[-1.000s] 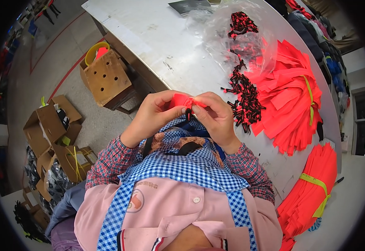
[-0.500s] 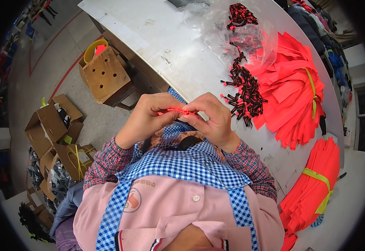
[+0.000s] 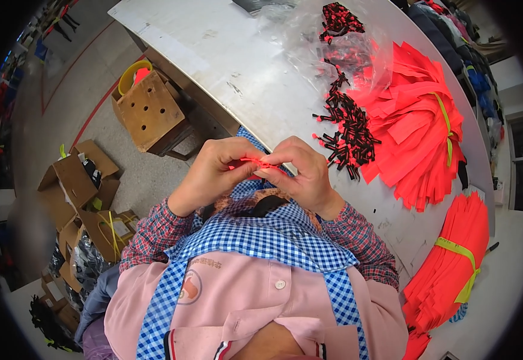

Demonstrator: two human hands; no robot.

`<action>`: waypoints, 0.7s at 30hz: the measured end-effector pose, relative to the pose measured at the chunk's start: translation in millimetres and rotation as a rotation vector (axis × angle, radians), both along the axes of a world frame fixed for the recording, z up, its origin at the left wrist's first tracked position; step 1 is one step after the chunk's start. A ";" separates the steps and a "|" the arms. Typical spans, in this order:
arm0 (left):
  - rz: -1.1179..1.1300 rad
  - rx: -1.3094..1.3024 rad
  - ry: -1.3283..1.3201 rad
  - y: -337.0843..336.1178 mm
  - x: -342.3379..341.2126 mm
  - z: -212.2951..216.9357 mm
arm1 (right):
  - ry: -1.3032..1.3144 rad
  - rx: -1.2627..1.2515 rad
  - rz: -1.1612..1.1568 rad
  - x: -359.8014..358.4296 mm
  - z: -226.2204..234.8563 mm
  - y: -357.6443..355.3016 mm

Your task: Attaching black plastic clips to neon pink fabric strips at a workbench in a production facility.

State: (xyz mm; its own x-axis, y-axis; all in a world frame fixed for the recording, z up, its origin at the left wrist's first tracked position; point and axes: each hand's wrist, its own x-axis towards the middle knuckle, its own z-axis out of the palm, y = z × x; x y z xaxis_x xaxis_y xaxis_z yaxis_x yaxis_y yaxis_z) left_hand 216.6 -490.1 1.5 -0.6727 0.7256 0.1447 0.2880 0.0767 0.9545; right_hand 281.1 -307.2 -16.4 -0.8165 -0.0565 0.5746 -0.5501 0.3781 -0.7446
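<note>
My left hand [image 3: 206, 175] and my right hand [image 3: 307, 175] meet in front of my apron, just off the table's near edge. Both pinch a small neon-red fabric strip [image 3: 251, 160] between thumb and fingertips. Most of the strip hides behind the fingers, so its full shape does not show. Right of my right hand, a loose pile of short black pieces with red ends [image 3: 351, 135] lies on the table. Beyond it spreads a large fan of neon-red fabric strips [image 3: 414, 132], bound with a yellow-green tie [image 3: 442, 120].
The white table [image 3: 213, 60] runs from upper left to lower right. A clear plastic bag [image 3: 309, 51] with more black-and-red pieces [image 3: 340, 21] lies on it. Another tied red bundle [image 3: 447, 264] rests at the right. A wooden stool [image 3: 153, 111] and open cardboard boxes [image 3: 72, 180] stand at left.
The pinched strip sits slightly differently between my fingertips, and my left hand is marginally lower. The whole view has shifted a little; both hands keep their grip.
</note>
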 end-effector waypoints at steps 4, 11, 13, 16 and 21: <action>-0.025 -0.019 0.019 2.2 -0.6 -0.1 | -0.029 0.000 0.010 2.9 -0.2 1.7; -0.049 0.004 -0.176 2.2 1.0 -0.3 | -0.082 -0.051 0.075 5.4 3.1 6.1; -0.080 -0.021 -0.158 3.0 1.2 3.8 | -0.078 -0.041 0.078 7.0 3.6 6.9; -0.083 0.003 -0.237 4.7 6.1 4.3 | -0.092 -0.059 0.060 11.4 2.5 4.3; -0.044 0.035 -0.257 10.7 5.8 3.5 | -0.213 -0.268 0.056 10.2 0.2 5.1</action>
State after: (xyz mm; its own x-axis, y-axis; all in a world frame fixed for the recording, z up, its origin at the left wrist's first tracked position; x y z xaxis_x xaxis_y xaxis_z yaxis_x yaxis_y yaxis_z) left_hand 222.4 -479.4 4.9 -0.6589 0.7523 -0.0013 0.0380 0.0350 0.9987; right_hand 291.3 -302.1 -16.2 -0.9194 0.0255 0.3924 -0.3863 0.1276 -0.9135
